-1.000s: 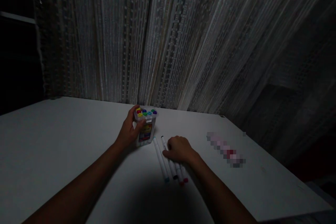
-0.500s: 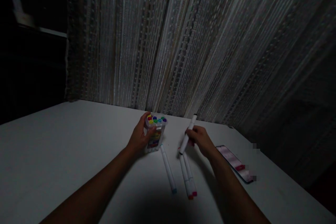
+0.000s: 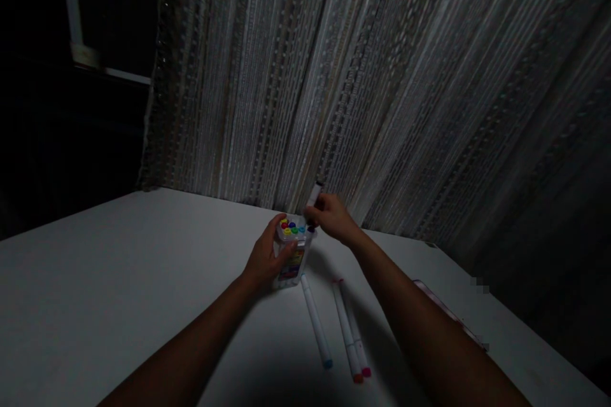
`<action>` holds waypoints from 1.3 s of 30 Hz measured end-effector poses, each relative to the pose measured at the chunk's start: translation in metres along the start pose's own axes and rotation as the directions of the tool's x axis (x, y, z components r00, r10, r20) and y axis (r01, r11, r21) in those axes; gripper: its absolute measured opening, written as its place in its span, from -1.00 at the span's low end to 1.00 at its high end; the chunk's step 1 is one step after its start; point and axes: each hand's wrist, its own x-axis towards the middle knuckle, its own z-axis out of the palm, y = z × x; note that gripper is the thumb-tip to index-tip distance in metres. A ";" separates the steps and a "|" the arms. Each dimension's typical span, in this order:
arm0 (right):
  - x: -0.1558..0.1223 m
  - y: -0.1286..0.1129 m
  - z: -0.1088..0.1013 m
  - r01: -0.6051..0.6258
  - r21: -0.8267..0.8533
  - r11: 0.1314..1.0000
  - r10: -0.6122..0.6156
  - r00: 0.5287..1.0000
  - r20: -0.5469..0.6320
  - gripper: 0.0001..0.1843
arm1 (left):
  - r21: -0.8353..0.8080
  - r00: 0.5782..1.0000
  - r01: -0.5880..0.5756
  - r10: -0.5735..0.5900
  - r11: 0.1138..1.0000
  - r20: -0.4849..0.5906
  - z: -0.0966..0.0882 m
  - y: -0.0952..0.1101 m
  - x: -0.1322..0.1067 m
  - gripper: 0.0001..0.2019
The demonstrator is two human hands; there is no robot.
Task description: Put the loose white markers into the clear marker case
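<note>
My left hand (image 3: 268,255) is wrapped round a clear plastic marker case (image 3: 292,261), which stands upright on the table with several coloured caps showing at its top. Between the fingers of my right hand (image 3: 331,217) is a white marker (image 3: 314,194) with a dark end, tilted over the case's right back edge. Its lower end is hidden by the fingers, so I cannot tell whether it is inside the case. Nearer me lie a blue-capped marker (image 3: 317,321), an orange-capped marker (image 3: 348,334) and a pink-capped marker (image 3: 358,337).
On the right a phone (image 3: 449,311) lies partly behind my right forearm. A striped string curtain (image 3: 286,76) hangs along the back edge of the white table (image 3: 143,280). A window frame (image 3: 114,25) shows at the upper left.
My right hand has carried the white marker from above the loose markers leftward and up to the top of the case. The left hand keeps its hold; the whole view has shifted slightly.
</note>
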 end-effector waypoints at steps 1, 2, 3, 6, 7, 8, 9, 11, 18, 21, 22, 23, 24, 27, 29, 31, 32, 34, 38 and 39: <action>0.001 0.003 0.003 -0.011 -0.050 0.999 0.013 0.999 0.041 -0.96 | 0.007 1.000 -0.001 0.001 1.000 0.002 0.000 0.000 0.000 -0.41; 0.002 0.005 0.005 -0.011 -0.090 0.996 0.016 0.998 0.055 -0.96 | 0.014 1.000 -0.005 0.005 1.000 0.003 0.000 0.000 0.000 -0.41; 0.002 0.007 0.007 -0.003 -0.116 0.993 0.010 0.999 0.054 -0.96 | 0.020 1.000 -0.010 0.010 1.000 0.005 0.000 -0.001 0.001 -0.41; 0.001 0.007 0.007 0.021 -0.161 0.987 -0.009 0.997 0.079 -0.94 | 0.021 1.000 -0.018 0.018 1.000 0.005 0.000 -0.001 0.001 -0.41; 0.001 0.006 0.007 0.025 -0.177 0.984 -0.008 0.995 0.096 -0.88 | 0.018 1.000 -0.016 0.016 1.000 0.002 0.000 -0.002 0.001 -0.41; 0.000 0.005 0.006 0.027 -0.193 0.981 -0.006 0.994 0.110 -0.82 | 0.015 1.000 -0.015 0.015 1.000 -0.004 0.000 -0.002 0.001 -0.41; 0.000 0.005 0.005 0.027 -0.203 0.979 -0.003 0.993 0.117 -0.77 | 0.013 1.000 -0.015 0.015 1.000 -0.009 0.000 -0.001 0.001 -0.41; 0.000 0.006 0.005 0.025 -0.198 0.980 -0.002 0.993 0.114 -0.75 | 0.011 1.000 -0.016 0.016 1.000 -0.013 0.000 -0.001 0.001 -0.42; 0.005 0.006 0.001 0.073 0.001 0.997 -0.073 0.997 0.012 -0.87 | 0.042 1.000 -0.013 0.014 0.999 -0.009 0.000 -0.003 0.002 -0.41; 0.003 -0.008 -0.011 0.187 0.075 0.979 -0.172 0.971 -0.167 -0.82 | 0.052 1.000 -0.014 0.014 0.999 0.001 0.000 -0.002 0.002 -0.40; 0.001 -0.013 -0.017 0.226 0.072 0.972 -0.203 0.949 -0.241 -0.79 | 0.054 1.000 -0.014 0.014 0.998 0.001 -0.001 -0.001 0.002 -0.40; -0.001 -0.017 -0.023 0.254 0.050 0.966 -0.227 0.922 -0.314 -0.76 | 0.056 1.000 -0.013 0.013 0.998 0.000 -0.001 -0.001 0.002 -0.40; -0.003 -0.019 -0.030 0.261 0.016 0.965 -0.236 0.896 -0.376 -0.74 | 0.058 1.000 -0.011 0.011 0.998 -0.003 -0.001 0.000 0.002 -0.39; -0.013 -0.006 -0.044 0.128 -0.108 0.986 -0.163 0.880 -0.447 -0.69 | 0.083 1.000 -0.014 0.015 0.996 -0.015 -0.001 0.001 0.002 -0.39; -0.023 0.017 -0.044 -0.062 -0.228 0.972 -0.020 0.940 -0.340 -0.67 | 0.093 1.000 -0.018 0.019 0.995 -0.011 -0.002 0.000 0.002 -0.38; -0.037 0.045 -0.037 -0.240 -0.441 0.865 0.174 0.967 -0.186 -0.69 | 0.094 1.000 -0.017 0.018 0.995 -0.005 -0.002 -0.001 0.002 -0.37; -0.045 0.058 -0.031 -0.296 -0.554 0.778 0.271 0.954 -0.129 -0.72 | 0.091 1.000 -0.016 0.016 0.996 -0.001 -0.002 -0.001 0.002 -0.37; -0.061 0.078 -0.018 -0.318 -0.703 0.636 0.368 0.926 -0.086 -0.75 | 0.088 1.000 -0.015 0.015 0.996 0.003 -0.001 -0.002 0.002 -0.37; -0.083 0.096 0.006 -0.306 -0.812 0.497 0.373 0.920 -0.119 -0.67 | 0.102 1.000 -0.009 0.010 0.995 -0.008 -0.001 -0.004 0.001 -0.36; -0.087 0.098 0.010 -0.301 -0.826 0.476 0.368 0.922 -0.124 -0.65 | 0.106 1.000 -0.009 0.010 0.994 -0.010 -0.001 -0.004 0.001 -0.36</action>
